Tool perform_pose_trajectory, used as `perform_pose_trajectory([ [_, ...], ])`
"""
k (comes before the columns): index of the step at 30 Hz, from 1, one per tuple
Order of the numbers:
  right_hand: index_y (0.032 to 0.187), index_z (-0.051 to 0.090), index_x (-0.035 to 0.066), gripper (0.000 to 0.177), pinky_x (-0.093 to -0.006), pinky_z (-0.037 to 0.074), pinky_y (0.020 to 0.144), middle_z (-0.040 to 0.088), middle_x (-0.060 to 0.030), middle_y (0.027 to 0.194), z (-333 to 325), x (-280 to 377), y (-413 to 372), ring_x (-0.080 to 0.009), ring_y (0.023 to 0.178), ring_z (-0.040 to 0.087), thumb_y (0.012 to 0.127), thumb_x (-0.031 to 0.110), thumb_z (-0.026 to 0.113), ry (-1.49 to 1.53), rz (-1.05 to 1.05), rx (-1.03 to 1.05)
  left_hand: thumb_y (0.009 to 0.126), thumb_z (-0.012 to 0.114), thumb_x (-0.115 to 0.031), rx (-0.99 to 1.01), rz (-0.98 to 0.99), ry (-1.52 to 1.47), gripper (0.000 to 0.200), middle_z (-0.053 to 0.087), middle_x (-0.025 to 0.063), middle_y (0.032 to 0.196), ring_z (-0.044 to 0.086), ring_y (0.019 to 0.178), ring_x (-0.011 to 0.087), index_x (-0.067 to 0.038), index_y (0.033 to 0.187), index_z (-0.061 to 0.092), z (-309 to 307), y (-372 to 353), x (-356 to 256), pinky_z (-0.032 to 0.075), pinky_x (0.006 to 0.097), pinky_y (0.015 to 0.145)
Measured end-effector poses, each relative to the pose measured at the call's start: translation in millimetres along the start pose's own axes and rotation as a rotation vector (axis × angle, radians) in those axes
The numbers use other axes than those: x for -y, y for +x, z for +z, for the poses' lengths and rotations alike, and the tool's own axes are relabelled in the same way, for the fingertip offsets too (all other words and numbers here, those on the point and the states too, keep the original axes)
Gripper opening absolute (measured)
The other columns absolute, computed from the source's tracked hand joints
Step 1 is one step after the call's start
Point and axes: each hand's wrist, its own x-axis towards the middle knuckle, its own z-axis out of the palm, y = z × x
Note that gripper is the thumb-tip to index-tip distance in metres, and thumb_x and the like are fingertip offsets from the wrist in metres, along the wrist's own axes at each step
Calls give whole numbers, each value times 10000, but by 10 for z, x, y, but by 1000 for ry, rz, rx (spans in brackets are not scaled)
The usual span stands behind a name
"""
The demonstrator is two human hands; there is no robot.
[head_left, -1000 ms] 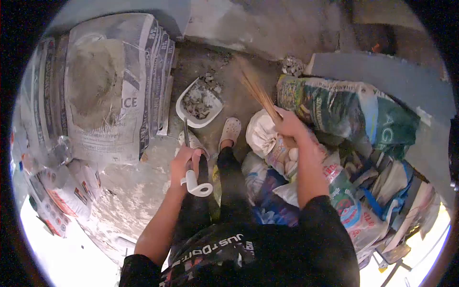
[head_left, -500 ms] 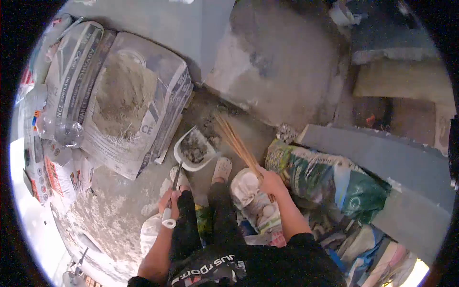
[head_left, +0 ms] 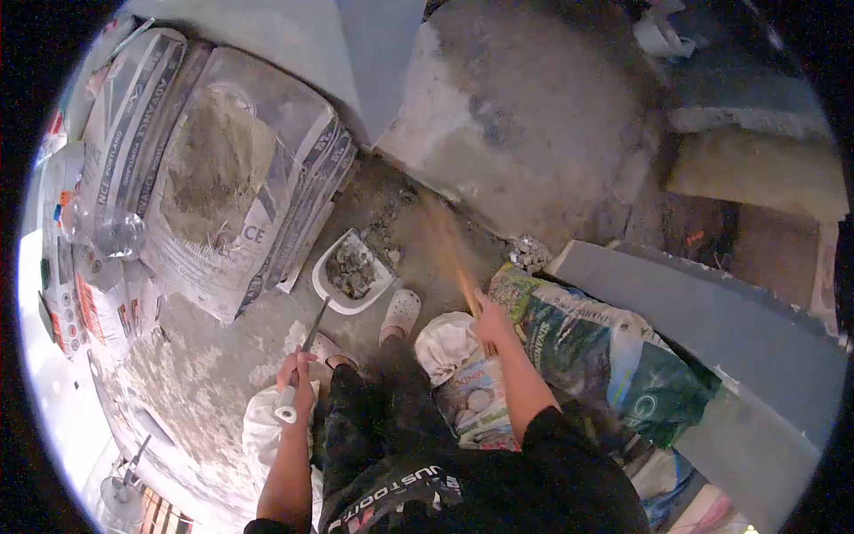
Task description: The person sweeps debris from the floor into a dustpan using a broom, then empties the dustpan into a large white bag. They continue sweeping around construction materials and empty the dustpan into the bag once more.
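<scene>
- Concrete floor (head_left: 227,360): dusty, with rubble (head_left: 386,226).
- Dustpan (head_left: 359,305): on floor ahead of the shoes (head_left: 403,308), holding debris (head_left: 350,271).
- Left hand (head_left: 298,371): arm extended forward, fingers wrapped round the dustpan's handle (head_left: 318,323).
- Right hand (head_left: 490,322): arm angled inward, gripping the broom (head_left: 465,278).

Broom (head_left: 461,267) blurred (bristle tips most), black shirt (head_left: 507,489) cut off by bottom edge

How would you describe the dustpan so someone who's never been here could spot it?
Find the stacked cement bags on the left, then look at the floor just right of them. The dustpan sits there ahead of the left shoe, its long handle gripped by the left hand. Unlike the bags, it is an open white scoop holding grey rubble.
</scene>
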Motion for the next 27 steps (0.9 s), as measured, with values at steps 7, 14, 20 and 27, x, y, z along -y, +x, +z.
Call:
perform_pose_trajectory([
  [7, 1399, 462, 193, 807, -399, 482, 908, 623, -218, 1162, 321, -102, -37, -381, 1059, 601, 622, 181, 682, -75, -392, 185, 992, 475, -226, -90, -44, 75, 295, 673, 157, 933, 626, 996, 287, -23, 915, 674, 79, -118, 120, 452, 375, 889],
  [14, 1339, 492, 102, 705, -464, 508, 851, 666, -225, 997, 729, 26, 116, -403, 957, 629, 673, 200, 702, -170, 7, 0, 997, 470, -251, -124, 17, 96, 302, 646, 136, 882, 627, 868, 259, -41, 931, 677, 55, -14, 9, 467, 343, 790],
  [20, 1372, 436, 58, 757, -456, 490, 884, 633, -281, 1049, 1567, 353, -410, -431, 986, 612, 680, 215, 699, -53, -361, 344, 992, 485, -242, -97, -73, 123, 289, 628, 133, 837, 596, 790, 222, -29, 933, 672, 77, -49, -419, 458, 329, 740],
  [27, 1409, 394, 128, 756, -452, 493, 875, 635, -264, 1061, 739, 241, -934, -434, 997, 606, 707, 195, 666, 73, -205, 94, 987, 495, -219, -185, -5, 79, 270, 640, 134, 833, 608, 784, 229, -21, 922, 667, -71, -143, -339, 462, 336, 738],
])
